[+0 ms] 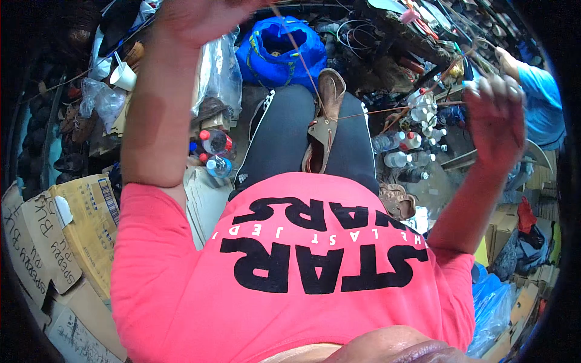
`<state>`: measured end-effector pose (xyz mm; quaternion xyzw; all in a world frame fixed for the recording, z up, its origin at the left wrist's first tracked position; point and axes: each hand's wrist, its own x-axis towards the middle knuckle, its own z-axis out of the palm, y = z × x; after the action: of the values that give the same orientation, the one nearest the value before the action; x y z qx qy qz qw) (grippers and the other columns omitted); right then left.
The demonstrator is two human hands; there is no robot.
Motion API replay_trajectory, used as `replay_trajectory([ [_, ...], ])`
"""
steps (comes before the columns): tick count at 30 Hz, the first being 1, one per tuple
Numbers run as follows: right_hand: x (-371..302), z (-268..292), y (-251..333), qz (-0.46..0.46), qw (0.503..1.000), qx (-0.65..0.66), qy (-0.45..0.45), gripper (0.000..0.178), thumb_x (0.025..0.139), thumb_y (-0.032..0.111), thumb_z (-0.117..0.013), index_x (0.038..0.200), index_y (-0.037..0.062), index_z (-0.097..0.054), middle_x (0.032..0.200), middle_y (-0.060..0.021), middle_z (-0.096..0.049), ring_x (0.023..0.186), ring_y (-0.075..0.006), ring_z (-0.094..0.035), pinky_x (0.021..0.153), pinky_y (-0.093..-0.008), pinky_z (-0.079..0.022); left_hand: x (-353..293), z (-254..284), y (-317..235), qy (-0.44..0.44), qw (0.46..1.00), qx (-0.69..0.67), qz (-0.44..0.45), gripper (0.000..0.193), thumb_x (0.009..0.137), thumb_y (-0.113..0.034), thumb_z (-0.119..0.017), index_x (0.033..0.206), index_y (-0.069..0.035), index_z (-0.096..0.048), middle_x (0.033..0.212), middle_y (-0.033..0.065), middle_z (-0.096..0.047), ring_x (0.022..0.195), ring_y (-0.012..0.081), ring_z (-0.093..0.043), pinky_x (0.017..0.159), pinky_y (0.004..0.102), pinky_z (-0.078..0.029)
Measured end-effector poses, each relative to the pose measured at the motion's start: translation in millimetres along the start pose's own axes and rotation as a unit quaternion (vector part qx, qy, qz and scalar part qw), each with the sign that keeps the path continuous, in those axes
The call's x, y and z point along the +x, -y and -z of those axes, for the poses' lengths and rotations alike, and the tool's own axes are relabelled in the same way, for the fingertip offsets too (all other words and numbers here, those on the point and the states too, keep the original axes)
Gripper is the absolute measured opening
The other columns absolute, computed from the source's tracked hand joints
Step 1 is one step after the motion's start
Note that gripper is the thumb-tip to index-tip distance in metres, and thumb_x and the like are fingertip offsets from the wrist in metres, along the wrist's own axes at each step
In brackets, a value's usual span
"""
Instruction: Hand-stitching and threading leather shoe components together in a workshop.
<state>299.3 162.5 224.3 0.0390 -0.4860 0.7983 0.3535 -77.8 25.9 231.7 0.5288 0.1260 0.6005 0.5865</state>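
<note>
A brown leather shoe (331, 91) is gripped between my thighs, its opening facing up. From its side, one end of a thin thread (298, 49) stretches up to my left hand (209, 18), raised at the top edge, where the fingers are partly cut off. The other end runs almost level to my right hand (499, 115), lifted out to the right. The fingers of that hand are curled and somewhat blurred. Both lengths look taut, and each hand is well apart from the shoe.
A blue bag (281, 51) stands open beyond my knees. Plastic bottles sit left (218, 151) and right (399, 151) of my legs. Cardboard (51, 242) lies at the left. Another person's blue sleeve (541, 103) is close beyond my right hand. A brown shoe sole (396, 201) lies by my right hip.
</note>
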Motion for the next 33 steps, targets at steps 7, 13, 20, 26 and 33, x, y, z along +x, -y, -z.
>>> replay_trajectory([
  [7, -74.0, 41.6, 61.0, 0.028, 0.998, 0.004, -0.058, 0.018, 0.090, 0.022, -0.059, 0.077, 0.0138, -0.049, 0.071, 0.0035, -0.038, 0.072, -0.0122, -0.038, 0.084, -0.0341, -0.030, -112.4, -22.1, -59.0, -0.165, 0.985, 0.001, -0.041, 0.036, 0.090, -0.019, -0.062, 0.064, -0.015, -0.038, 0.069, -0.0016, -0.031, 0.072, 0.0128, -0.033, 0.088, 0.0323, -0.028],
  [13, -158.8, 127.7, 42.7, -0.054, 0.982, -0.062, -0.168, 0.016, 0.092, 0.022, -0.057, 0.084, 0.0086, -0.054, 0.078, -0.0001, -0.046, 0.081, -0.0139, -0.043, 0.092, -0.0366, -0.034, -228.2, 20.2, -45.1, -0.359, 0.924, 0.107, -0.076, 0.035, 0.091, -0.022, -0.061, 0.064, -0.013, -0.042, 0.065, -0.0019, -0.034, 0.069, 0.0129, -0.038, 0.077, 0.0301, -0.035],
  [20, -174.4, 157.6, -49.0, -0.283, 0.717, -0.589, -0.244, 0.030, 0.086, 0.018, -0.067, 0.111, 0.0024, -0.066, 0.099, -0.0030, -0.063, 0.097, -0.0149, -0.057, 0.086, -0.0285, -0.045, -217.9, 29.1, 35.9, -0.302, 0.466, 0.825, 0.105, 0.024, 0.080, -0.018, -0.071, 0.101, -0.007, -0.070, 0.107, 0.0109, -0.064, 0.105, 0.0241, -0.057, 0.096, 0.0336, -0.042],
  [26, -92.5, 33.3, -171.0, -0.063, 0.678, -0.725, 0.098, 0.026, 0.079, 0.022, -0.073, 0.103, 0.0128, -0.070, 0.111, -0.0093, -0.059, 0.103, -0.0253, -0.057, 0.083, -0.0346, -0.047, -142.6, -48.1, 163.2, -0.063, 0.633, 0.749, 0.187, 0.025, 0.070, -0.022, -0.077, 0.090, -0.008, -0.070, 0.097, 0.0080, -0.063, 0.097, 0.0292, -0.058, 0.084, 0.0395, -0.047],
  [33, -94.5, 46.3, -151.5, -0.207, 0.816, -0.539, -0.018, 0.011, 0.088, 0.008, -0.065, 0.090, -0.0003, -0.060, 0.084, -0.0017, -0.061, 0.083, -0.0095, -0.055, 0.076, -0.0246, -0.044, -137.8, -56.2, 149.5, -0.245, 0.866, 0.343, 0.270, 0.007, 0.088, -0.007, -0.063, 0.088, -0.001, -0.061, 0.078, -0.0009, -0.055, 0.073, 0.0052, -0.051, 0.068, 0.0238, -0.045],
])
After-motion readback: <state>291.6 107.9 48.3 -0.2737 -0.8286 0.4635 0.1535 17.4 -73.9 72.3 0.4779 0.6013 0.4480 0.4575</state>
